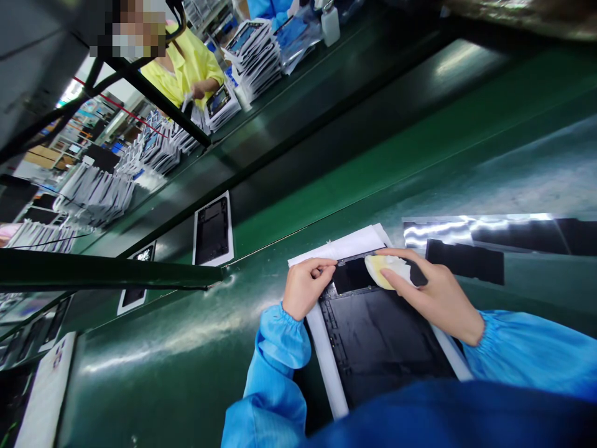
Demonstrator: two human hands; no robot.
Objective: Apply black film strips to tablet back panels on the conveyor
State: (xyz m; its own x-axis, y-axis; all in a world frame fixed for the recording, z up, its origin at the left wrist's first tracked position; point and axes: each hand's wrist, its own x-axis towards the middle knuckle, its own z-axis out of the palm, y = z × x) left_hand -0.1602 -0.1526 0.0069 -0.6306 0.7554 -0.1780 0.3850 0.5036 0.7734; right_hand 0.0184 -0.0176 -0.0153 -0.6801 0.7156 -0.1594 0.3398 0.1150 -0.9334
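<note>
In front of me a black tablet-like housing (387,336) lies on a white sheet (326,367). Near its top sits a glossy black rectangular piece (353,275). My right hand (436,292) grips a crumpled white-and-yellow wad (383,272), resting against that piece's right part; whether it is cloth or sponge I cannot tell. My left hand (305,286) is closed at the housing's upper left corner, thumb and forefinger pressed together. Anything between those fingertips is too small to make out. A thin black sheet (466,261) lies to the right of my right hand.
Beyond the green bench runs a green conveyor belt (289,193) carrying a black panel on a white sheet (213,229). Dark green metal bars (112,269) cross at left. Across the belt stand stacked white-wrapped units (254,59), a white bottle (331,25) and a co-worker in yellow (186,68).
</note>
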